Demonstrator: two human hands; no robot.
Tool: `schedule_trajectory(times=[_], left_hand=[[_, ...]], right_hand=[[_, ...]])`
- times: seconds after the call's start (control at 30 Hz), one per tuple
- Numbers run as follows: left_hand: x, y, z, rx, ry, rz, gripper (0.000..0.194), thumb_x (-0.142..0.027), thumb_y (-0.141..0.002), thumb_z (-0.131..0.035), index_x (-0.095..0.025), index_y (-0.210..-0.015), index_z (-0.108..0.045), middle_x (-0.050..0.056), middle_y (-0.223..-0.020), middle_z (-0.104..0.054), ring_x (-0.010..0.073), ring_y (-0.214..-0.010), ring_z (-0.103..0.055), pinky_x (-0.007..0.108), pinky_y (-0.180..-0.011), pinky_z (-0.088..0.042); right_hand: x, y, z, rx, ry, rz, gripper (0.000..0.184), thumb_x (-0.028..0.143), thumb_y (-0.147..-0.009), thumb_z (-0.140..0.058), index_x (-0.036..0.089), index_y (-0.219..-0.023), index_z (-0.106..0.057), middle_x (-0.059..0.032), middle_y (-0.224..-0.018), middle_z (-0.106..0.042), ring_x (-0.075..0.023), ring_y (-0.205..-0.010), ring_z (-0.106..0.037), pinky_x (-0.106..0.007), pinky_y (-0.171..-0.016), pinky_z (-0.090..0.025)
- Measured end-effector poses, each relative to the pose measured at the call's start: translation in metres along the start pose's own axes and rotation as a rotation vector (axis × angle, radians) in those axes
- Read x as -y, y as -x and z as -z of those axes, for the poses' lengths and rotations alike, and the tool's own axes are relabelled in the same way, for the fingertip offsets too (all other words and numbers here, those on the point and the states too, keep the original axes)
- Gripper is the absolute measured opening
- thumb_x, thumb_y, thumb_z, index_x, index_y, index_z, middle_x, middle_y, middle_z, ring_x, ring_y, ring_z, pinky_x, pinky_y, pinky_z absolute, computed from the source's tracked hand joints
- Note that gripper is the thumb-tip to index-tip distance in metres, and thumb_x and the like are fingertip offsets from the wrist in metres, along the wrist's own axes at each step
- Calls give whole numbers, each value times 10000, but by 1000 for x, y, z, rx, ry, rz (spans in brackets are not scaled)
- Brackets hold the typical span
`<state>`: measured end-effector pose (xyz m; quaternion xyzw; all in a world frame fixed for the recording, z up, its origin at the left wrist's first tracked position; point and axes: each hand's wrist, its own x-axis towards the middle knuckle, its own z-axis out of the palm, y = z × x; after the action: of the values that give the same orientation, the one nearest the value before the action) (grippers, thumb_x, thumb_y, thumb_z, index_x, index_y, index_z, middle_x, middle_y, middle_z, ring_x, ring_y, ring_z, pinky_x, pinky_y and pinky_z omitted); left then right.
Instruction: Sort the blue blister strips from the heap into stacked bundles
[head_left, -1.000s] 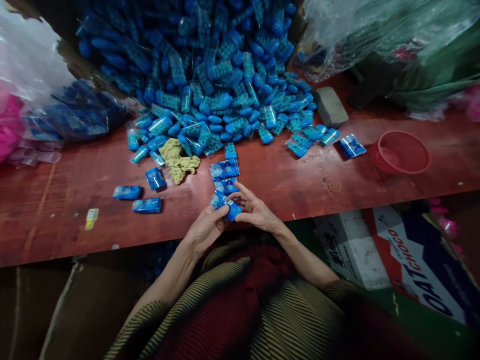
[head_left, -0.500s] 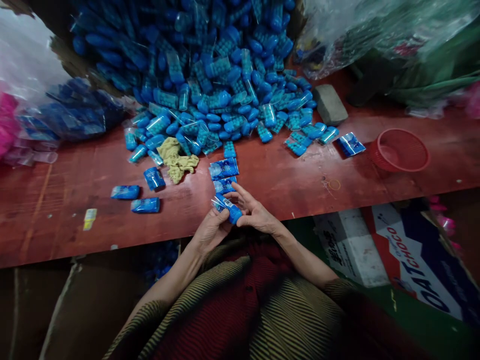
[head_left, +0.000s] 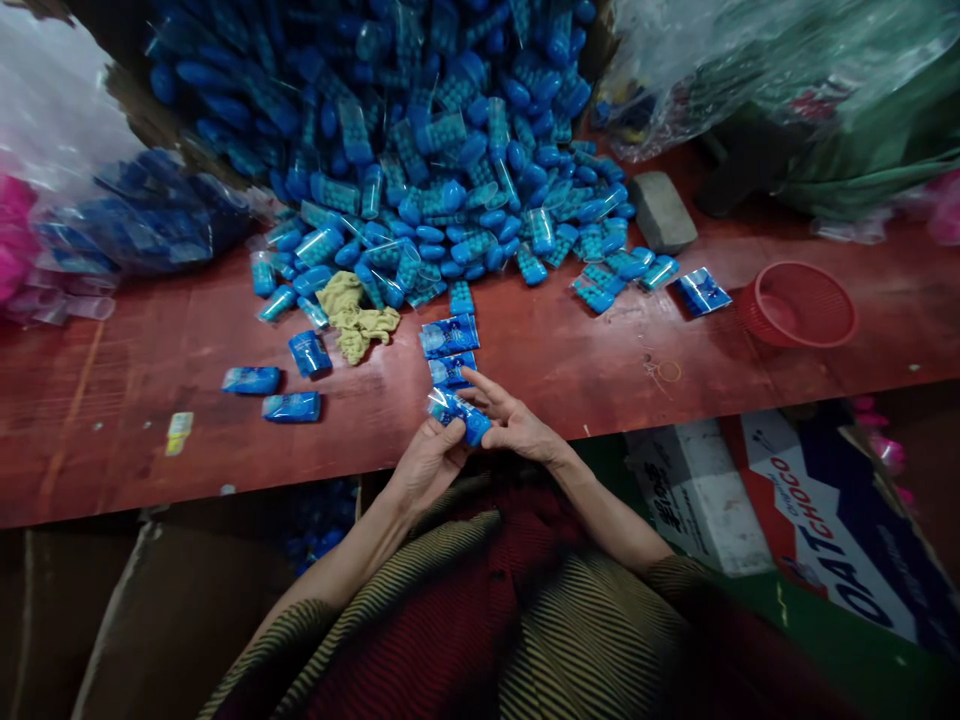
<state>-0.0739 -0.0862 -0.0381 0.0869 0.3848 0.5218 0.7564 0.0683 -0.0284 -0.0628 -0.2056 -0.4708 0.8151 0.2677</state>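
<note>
Close to the table's near edge, my left hand [head_left: 430, 462] pinches a small container in a shiny blue printed sleeve [head_left: 468, 421], with the thumb on top. My right hand [head_left: 519, 428] holds the same container at its right end, thumb against it and index finger stretched out past it. Just beyond my fingers lie a blue printed packet [head_left: 448, 369] and another flat blue packet [head_left: 448, 336]. Behind them stands a clear container of blue balls [head_left: 460, 298]. To the left rest several sleeved containers [head_left: 292, 407] and a crumpled yellow cloth [head_left: 354, 318].
A large heap of blue-capped containers [head_left: 435, 190] fills the back of the red table [head_left: 525, 340]. A grey block [head_left: 661, 212], a stack of blue sleeves [head_left: 703, 291] and a red basket [head_left: 801, 305] are at the right. A plastic bag of blue wrappers [head_left: 150, 215] lies left.
The held container has turned slightly in my fingers, so more of its printed side faces up. Both hands stay in nearly the same place.
</note>
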Motion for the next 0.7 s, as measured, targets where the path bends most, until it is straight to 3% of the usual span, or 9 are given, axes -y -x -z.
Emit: schedule_trajectory(times=[0.2, 0.53, 0.63, 0.7], left_hand=[[-4, -2, -1, 1, -38, 47, 206, -267, -737, -710, -119, -876, -680, 54, -842, -719, 158, -827, -666, 306, -895, -491], [2, -4, -2, -51, 15, 42, 172, -225, -767, -676, -135, -914, -677, 48, -847, -732, 162, -792, -686, 342, -905, -507], [-11, 3, 4, -119, 65, 14, 172, -262, -782, -657, -132, -893, -681, 68, -832, -736, 191, -790, -694, 358, -875, -524], [-32, 9, 15, -224, 159, -110, 235, -368, -808, -611, -147, -852, -676, 73, -816, -737, 215, -812, -696, 374, -847, -536]], right_hand=[[-7, 1, 3, -24, 16, 32, 755, 458, -767, -673, 336, -1421, -317, -32, -1338, -479, -196, -1212, -468, -363, -1026, -373], [-16, -3, 0, -100, 111, 47, 722, 475, -783, -647, 313, -1417, -342, -33, -1276, -524, -170, -1080, -546, -323, -960, -428], [-18, -5, -3, -89, 194, 84, 683, 458, -803, -627, 313, -1411, -350, -39, -1268, -526, -163, -1050, -561, -324, -931, -449], [-18, -7, -2, -108, 322, 134, 610, 419, -828, -608, 307, -1387, -391, -43, -1207, -559, -154, -995, -577, -323, -886, -474]])
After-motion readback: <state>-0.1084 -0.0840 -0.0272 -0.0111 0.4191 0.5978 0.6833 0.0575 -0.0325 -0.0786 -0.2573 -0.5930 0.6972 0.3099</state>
